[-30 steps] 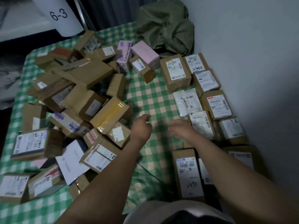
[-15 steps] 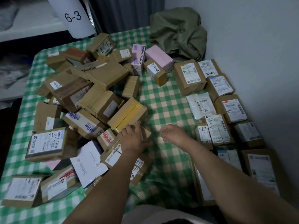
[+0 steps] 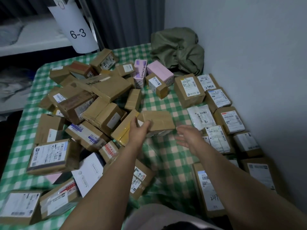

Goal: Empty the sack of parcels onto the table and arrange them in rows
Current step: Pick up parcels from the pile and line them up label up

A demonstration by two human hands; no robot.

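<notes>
A: What has the left hand got?
B: A brown box, in the middle of the frame. The fingers are curled round its near left corner, and the box sits tilted above the green checked table.
A: And the right hand?
B: Just right of the box, not touching it. Its fingers are straight and spread apart, holding nothing.
A: Where are the other parcels?
B: A loose pile fills the left half, boxes lying over one another at all angles. Down the right edge, along the wall, parcels lie flat in rows, labels up.
A: The sack?
B: Crumpled in the upper right of centre, at the far corner of the table against the wall. A pink box lies just in front of it.
A: Anything upper left?
B: A white tube marked "6-3".
</notes>
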